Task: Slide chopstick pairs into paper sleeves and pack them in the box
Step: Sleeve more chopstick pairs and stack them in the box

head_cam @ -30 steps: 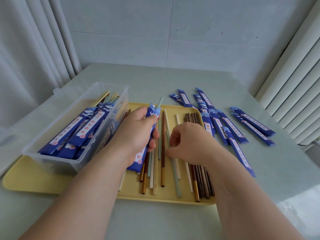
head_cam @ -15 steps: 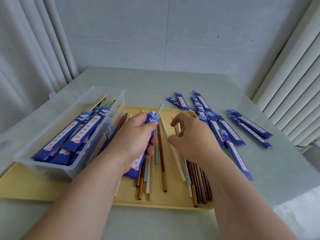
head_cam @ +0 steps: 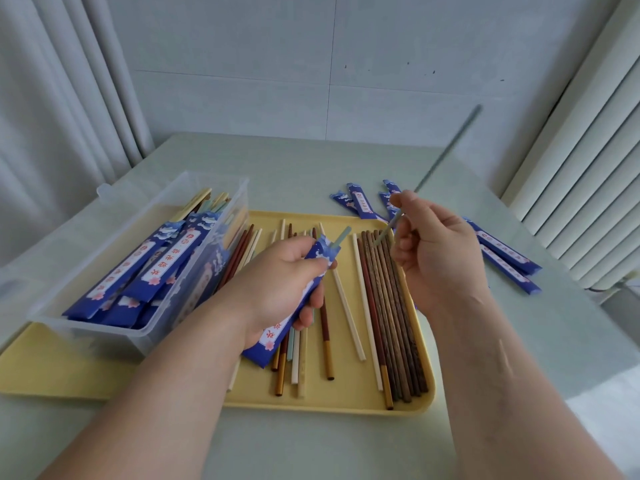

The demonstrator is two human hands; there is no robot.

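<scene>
My left hand [head_cam: 277, 278] grips a blue paper sleeve [head_cam: 277, 337] over the yellow tray [head_cam: 311, 403]; a pale green chopstick tip [head_cam: 341, 235] sticks out of the sleeve's top. My right hand [head_cam: 436, 251] pinches a second pale green chopstick [head_cam: 446, 157], lifted and tilted, its blurred upper end pointing up and to the right and its lower tip close to the sleeve's mouth. Loose chopsticks [head_cam: 388, 306] in brown, red, cream and gold-tipped colours lie along the tray. A clear plastic box [head_cam: 83, 327] on the tray's left holds several filled blue sleeves.
Empty blue sleeves lie on the grey-green table: a group behind the tray [head_cam: 360, 202] and others to the right [head_cam: 509, 265]. Curtains hang at the left, a white radiator [head_cam: 588, 168] stands at the right, and a tiled wall is behind.
My right hand has lifted off the tray with a pale green chopstick and swung it up and to the right. My left hand has kept its hold on the sleeve.
</scene>
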